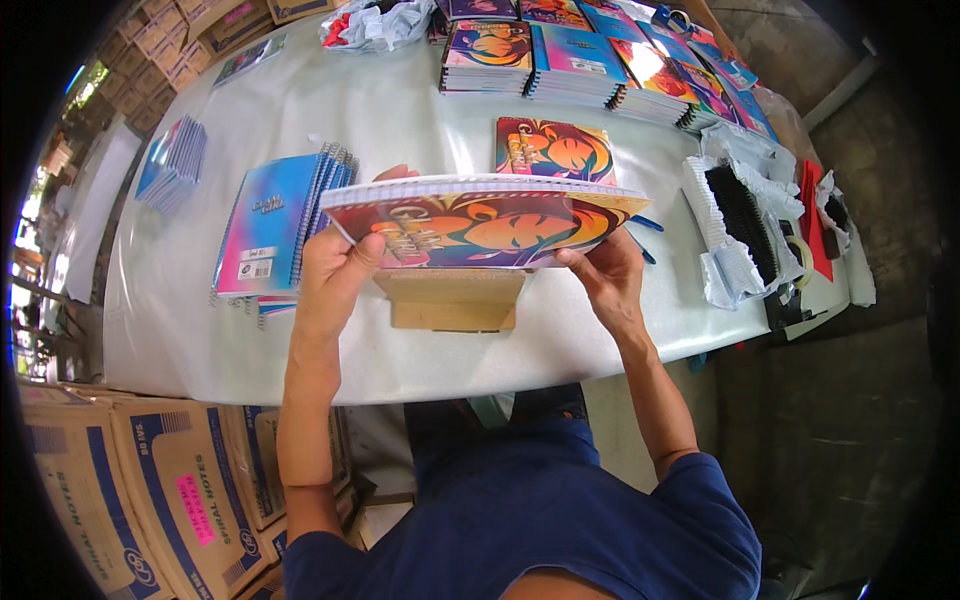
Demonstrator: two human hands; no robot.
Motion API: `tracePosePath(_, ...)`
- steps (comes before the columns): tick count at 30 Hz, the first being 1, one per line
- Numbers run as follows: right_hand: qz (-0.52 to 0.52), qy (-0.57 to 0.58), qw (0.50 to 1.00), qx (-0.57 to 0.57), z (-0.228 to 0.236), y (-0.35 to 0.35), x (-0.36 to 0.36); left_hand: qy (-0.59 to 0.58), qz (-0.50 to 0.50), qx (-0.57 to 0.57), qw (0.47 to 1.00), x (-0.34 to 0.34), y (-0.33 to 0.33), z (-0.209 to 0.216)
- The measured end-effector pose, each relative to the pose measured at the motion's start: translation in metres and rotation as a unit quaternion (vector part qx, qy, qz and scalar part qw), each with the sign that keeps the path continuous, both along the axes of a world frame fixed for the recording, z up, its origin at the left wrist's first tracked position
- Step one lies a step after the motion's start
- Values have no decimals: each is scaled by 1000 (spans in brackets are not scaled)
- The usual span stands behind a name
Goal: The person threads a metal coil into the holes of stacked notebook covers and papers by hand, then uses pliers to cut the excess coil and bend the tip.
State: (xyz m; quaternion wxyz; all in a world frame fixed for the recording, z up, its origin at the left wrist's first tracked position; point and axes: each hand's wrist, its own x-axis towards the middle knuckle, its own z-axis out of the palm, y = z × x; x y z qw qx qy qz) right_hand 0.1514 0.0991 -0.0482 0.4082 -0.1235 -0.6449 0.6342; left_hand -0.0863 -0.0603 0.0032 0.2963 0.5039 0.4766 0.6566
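Note:
A spiral notebook (480, 225) with a colourful illustrated cover is held up over the table, tilted so that its cover faces me and its spiral edge is uppermost. My left hand (338, 262) grips its left end, thumb on the cover. At the opposite end my right hand (608, 278) pinches the lower corner, the thumb in front. Under the notebook sits a brown cardboard piece (452, 305), partly hidden. Just behind lies another illustrated notebook (555, 145). A stack of blue and pink spiral notebooks (268, 222) rests beside my left hand.
Rows of stacked notebooks (575, 62) fill the table's far right. Torn white wrapping with black spirals (740, 225) and a tape roll (800, 262) lie at right. A smaller stack (172, 160) stands far left. Cardboard cartons (185, 485) are piled below the table's left side.

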Motion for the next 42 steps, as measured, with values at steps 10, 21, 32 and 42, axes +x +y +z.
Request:
tracePosePath(10, -25, -277, 931, 236, -56, -25, 1, -41, 125, 19, 991, 3, -4, -94)
tracePosePath(21, -500, -451, 604, 426, -16, 209, 120, -36, 206, 28, 978, -3, -20, -110)
tracePosePath(32, -385, -576, 565, 448, -15, 243, 137, 35, 238, 39, 970, 6, -35, -78)
tracePosePath(42, -393, -403, 645, 516, 43, 212, 116, 302, 355, 14, 885, 34, -14, -18)
